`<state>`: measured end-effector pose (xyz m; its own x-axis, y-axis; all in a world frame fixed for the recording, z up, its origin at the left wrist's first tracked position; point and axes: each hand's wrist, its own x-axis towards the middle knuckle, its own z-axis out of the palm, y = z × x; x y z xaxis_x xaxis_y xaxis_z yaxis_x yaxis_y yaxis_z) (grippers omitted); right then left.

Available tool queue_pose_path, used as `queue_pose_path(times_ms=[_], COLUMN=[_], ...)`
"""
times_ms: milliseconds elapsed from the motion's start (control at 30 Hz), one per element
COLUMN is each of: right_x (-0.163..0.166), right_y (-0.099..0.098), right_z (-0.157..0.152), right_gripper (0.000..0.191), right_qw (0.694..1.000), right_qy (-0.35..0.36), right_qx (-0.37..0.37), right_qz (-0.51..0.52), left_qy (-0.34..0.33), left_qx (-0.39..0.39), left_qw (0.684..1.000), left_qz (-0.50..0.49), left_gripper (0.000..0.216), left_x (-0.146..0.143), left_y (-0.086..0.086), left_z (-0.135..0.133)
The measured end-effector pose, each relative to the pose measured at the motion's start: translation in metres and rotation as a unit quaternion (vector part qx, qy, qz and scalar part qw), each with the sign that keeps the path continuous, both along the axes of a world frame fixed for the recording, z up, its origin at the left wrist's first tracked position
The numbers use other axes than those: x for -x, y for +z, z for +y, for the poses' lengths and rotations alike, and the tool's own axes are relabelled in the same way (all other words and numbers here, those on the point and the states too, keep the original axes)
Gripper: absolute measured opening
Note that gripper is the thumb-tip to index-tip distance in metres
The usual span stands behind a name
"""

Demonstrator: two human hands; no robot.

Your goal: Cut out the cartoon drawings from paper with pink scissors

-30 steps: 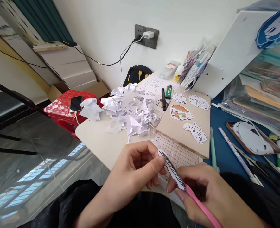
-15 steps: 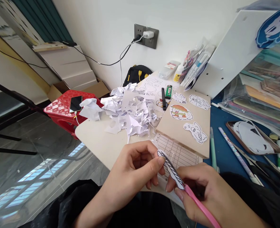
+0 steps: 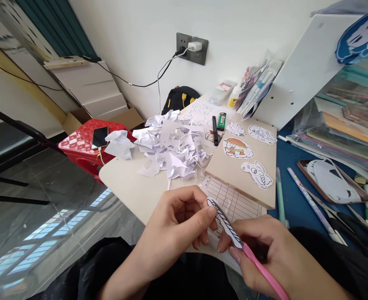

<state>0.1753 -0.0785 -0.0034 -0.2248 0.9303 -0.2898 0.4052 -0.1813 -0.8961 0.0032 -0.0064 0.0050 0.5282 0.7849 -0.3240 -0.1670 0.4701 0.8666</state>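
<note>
In front of me, my left hand [image 3: 174,233] pinches the upper end of a small paper cutout [image 3: 236,239] between thumb and fingertips. The cutout is white, narrow and wavy-edged, with black stripes. My right hand [image 3: 265,250] is closed around pink-handled scissors [image 3: 260,268], whose dark, thin blade lies along the length of the cutout. The handle's far end runs out at the bottom edge, so its loops are not visible. Beneath both hands lies a gridded cutting mat [image 3: 217,193], partly covered.
A heap of white paper scraps [image 3: 177,146] lies on the cream table [image 3: 124,175]. On a tan board [image 3: 234,173] rest several drawn cutouts. A green glue box [image 3: 221,121] and a black cutter [image 3: 215,130] lie behind it. Pens and black-handled scissors [image 3: 343,225] are at right.
</note>
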Motion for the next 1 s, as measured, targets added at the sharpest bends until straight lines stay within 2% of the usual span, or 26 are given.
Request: queue_pose_path(times_ms=[333, 533, 733, 867, 1000], right_x=[0.0002, 0.0016, 0.0018, 0.0003, 0.0010], right_y=[-0.0009, 0.0030, 0.0053, 0.0050, 0.0030], right_z=[0.0039, 0.0043, 0.0029, 0.0028, 0.0014], right_gripper=[0.021, 0.012, 0.013, 0.012, 0.019], right_qw=[1.000, 0.998, 0.997, 0.997, 0.998], right_qy=[-0.003, -0.012, -0.028, -0.013, -0.015], right_qx=[0.000, 0.037, 0.044, 0.044, 0.029], right_qz=[0.009, 0.044, 0.050, 0.054, 0.045], left_qy=[-0.011, -0.011, -0.008, -0.029, -0.034], left_qx=[0.001, 0.008, 0.005, 0.005, -0.003], left_qw=[1.000, 1.000, 1.000, 1.000, 0.999], left_qz=[-0.024, -0.016, 0.000, 0.010, 0.002], left_gripper=[0.019, 0.019, 0.018, 0.019, 0.020], left_x=[0.0007, 0.0020, 0.0010, -0.0006, -0.0005], left_y=[0.0003, 0.0005, 0.0014, 0.0012, 0.0021], left_z=[-0.0014, -0.0018, -0.0017, -0.0014, -0.0022])
